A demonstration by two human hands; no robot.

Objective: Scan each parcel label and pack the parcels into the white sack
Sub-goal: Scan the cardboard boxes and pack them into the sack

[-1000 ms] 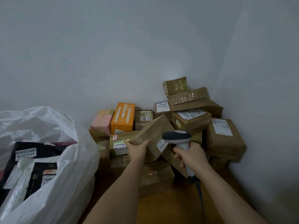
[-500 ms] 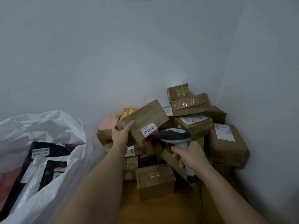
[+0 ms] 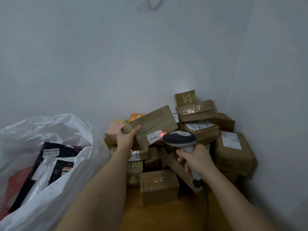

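Two bare hands busy over the pile. Left hand (image 3: pixel 127 139) clamped on the near end of a long brown cardboard parcel (image 3: pixel 150 125), thumb stretched along its taped top face, fingers hidden beneath; held tilted, clear above the heap. Right hand (image 3: pixel 194 160) wrapped tight round the pale grey handle of a barcode scanner (image 3: pixel 180 139), dark rounded head just beside the parcel's lower right corner. Thin red scan line (image 3: pixel 161 135) glowing across the white label (image 3: pixel 155 136) stuck on the parcel's front face. Dark cable (image 3: pixel 206 202) trailing down from the scanner's base.

Behind and below, piled into the wall corner: a heap of boxes (image 3: pixel 233 152), mostly plain brown card, creased and strapped in glossy clear tape, several with white printed labels. Pink box (image 3: pixel 113 130) and orange box (image 3: pixel 135 116) peeking out at the back left. Squat brown carton (image 3: pixel 159 186) sitting alone at the front on the wooden floor (image 3: pixel 166 217).

Off to the left, well apart from the held parcel: white sack (image 3: pixel 50 189), crinkled thin plastic, mouth gaping, black mailer bags (image 3: pixel 55 150) with white labels lying inside.
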